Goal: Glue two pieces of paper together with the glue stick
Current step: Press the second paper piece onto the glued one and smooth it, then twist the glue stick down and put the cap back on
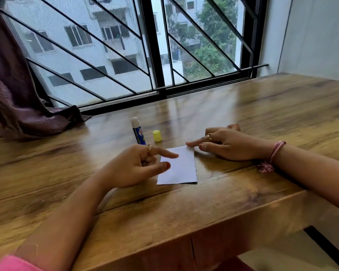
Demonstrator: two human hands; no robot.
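A small white paper (181,169) lies flat on the wooden table (262,118); whether it is one sheet or two stacked I cannot tell. My left hand (137,167) rests at its left edge, with forefinger and thumb stretched over the paper. My right hand (225,144) lies to the right, its forefinger pressing the paper's far right corner. Neither hand holds anything. The blue glue stick (138,133) stands uncapped just behind my left hand. Its yellow cap (157,135) stands beside it on the right.
A barred window (157,55) runs along the table's far edge. A purple curtain (18,94) drapes onto the table at the far left. The table's near edge (204,218) runs below my forearms.
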